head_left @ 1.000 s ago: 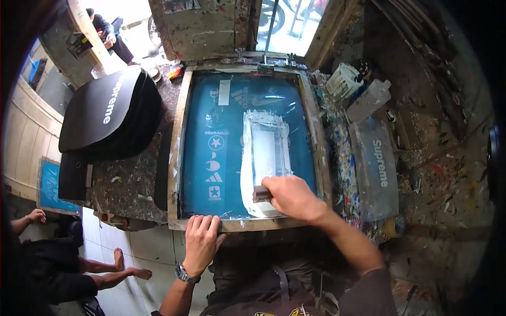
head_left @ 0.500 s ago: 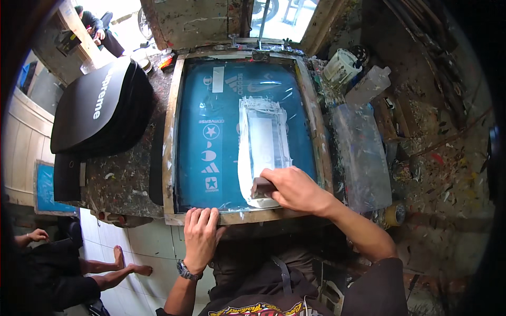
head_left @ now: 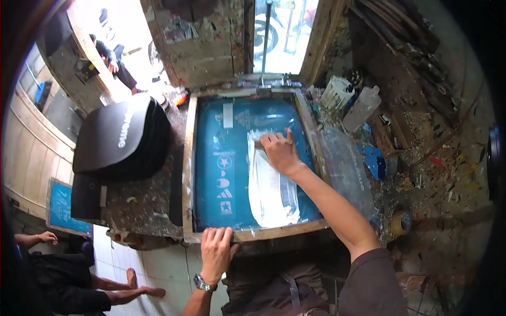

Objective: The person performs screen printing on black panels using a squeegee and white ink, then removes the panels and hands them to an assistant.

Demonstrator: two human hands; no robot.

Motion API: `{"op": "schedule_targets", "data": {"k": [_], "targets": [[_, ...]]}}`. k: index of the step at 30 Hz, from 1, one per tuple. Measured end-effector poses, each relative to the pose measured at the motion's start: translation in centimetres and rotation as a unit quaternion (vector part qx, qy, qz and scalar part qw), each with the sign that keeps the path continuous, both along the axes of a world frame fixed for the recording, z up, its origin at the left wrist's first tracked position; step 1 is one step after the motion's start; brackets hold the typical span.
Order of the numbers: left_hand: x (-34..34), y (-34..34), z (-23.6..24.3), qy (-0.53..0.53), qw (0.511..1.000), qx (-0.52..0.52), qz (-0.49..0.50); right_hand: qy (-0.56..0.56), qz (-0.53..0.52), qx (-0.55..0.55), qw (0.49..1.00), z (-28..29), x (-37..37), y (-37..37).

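Since half a second ago the right hand (head_left: 281, 152) has travelled from the near edge of the screen frame (head_left: 188, 174) up toward its far edge, dragging the squeegee (head_left: 259, 143) along the strip of white ink (head_left: 269, 189). Earlier it sat low, just above the near rail; now it is in the upper half of the teal mesh, arm stretched out long. Its grip is folded over the squeegee, fingers on top, pressing it down on the mesh.

One left hand (head_left: 216, 250), wearing one wristwatch (head_left: 202, 284), lies flat on the near rail of the frame, fingers spread and holding nothing; it has barely shifted from where it was.

I count one wooden screen frame on the paint-spattered tabletop (head_left: 142, 205), one white ink strip right of the mesh's middle, and one column of small white marks left of it. Off the tabletop's left edge sits one stack of black garments (head_left: 118, 142). Along the right edge stand two pale plastic bottles (head_left: 361, 108), one blue rag (head_left: 375, 160) and one roll of tape (head_left: 400, 222) near the front right corner.

Another person sits on the floor at the lower left, one hand (head_left: 46, 238) and bare feet showing.
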State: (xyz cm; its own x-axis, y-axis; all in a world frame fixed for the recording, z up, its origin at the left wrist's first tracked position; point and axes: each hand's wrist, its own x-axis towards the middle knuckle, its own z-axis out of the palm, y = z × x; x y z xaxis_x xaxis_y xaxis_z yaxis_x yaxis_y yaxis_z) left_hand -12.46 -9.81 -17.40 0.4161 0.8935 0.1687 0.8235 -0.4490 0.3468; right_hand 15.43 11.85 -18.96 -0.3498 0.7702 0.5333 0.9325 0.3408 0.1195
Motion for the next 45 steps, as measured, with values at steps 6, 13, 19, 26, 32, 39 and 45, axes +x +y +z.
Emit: {"op": "schedule_targets", "data": {"k": [6, 13, 19, 26, 32, 39, 45], "targets": [[-0.5, -0.5, -1.0, -0.032, 0.999, 0.035, 0.018, 0.050, 0.025, -0.307, 0.950, 3.2, 1.1, 0.9], [-1.0, -0.3, -1.3, -0.016, 0.999, 0.045, 0.001, 0.034, 0.060, -0.404, 0.912, 5.5, 1.3, -0.2], [-0.5, -0.1, -1.6, -0.003, 1.000, -0.002, -0.003, 0.069, 0.027, -0.289, 0.954, 4.0, 1.6, 7.4], [-0.4, -0.2, -1.0, 0.009, 0.998, -0.049, 0.026, 0.059, 0.031, -0.403, 0.913, 4.5, 2.3, 6.5], [-0.9, 0.2, -1.6, -0.008, 0.997, -0.070, 0.017, 0.052, 0.063, -0.432, 0.898, 5.1, 2.1, 2.2], [-1.1, 0.3, -1.8, 0.000, 0.999, -0.050, 0.018, 0.047, 0.063, -0.436, 0.896, 5.7, 0.9, -4.4], [-0.6, 0.3, -1.4, -0.003, 0.998, -0.056, 0.022, 0.045, 0.077, -0.407, 0.909, 6.3, -0.2, -10.7]]}}
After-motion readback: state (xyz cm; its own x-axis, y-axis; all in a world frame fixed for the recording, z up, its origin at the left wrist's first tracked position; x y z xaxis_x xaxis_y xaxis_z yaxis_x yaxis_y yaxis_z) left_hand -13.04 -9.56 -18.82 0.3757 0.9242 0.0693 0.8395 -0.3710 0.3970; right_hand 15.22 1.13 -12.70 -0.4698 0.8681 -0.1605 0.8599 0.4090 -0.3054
